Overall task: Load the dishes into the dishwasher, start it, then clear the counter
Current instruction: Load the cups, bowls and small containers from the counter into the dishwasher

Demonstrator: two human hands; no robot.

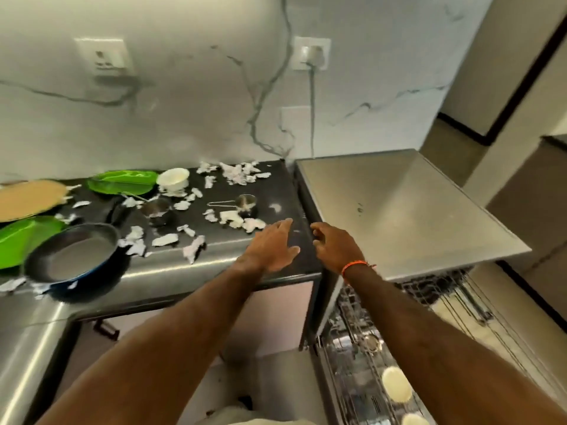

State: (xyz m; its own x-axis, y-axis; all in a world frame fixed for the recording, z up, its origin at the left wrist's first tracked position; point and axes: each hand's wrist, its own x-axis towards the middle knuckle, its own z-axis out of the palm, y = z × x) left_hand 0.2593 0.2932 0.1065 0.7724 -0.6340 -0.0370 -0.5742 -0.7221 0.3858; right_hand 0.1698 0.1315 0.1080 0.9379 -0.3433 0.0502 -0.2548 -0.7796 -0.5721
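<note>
Left hand: fingers straight and spread, holding nothing, over the right end of the dark counter. Right hand: fingers loosely curled, empty, at the gap between counter and dishwasher. Dishwasher rack: pulled out below, bearing two pale dishes. On counter: frying pan at front left; green plates; white bowl; small metal strainer; torn paper scraps scattered throughout.
</note>
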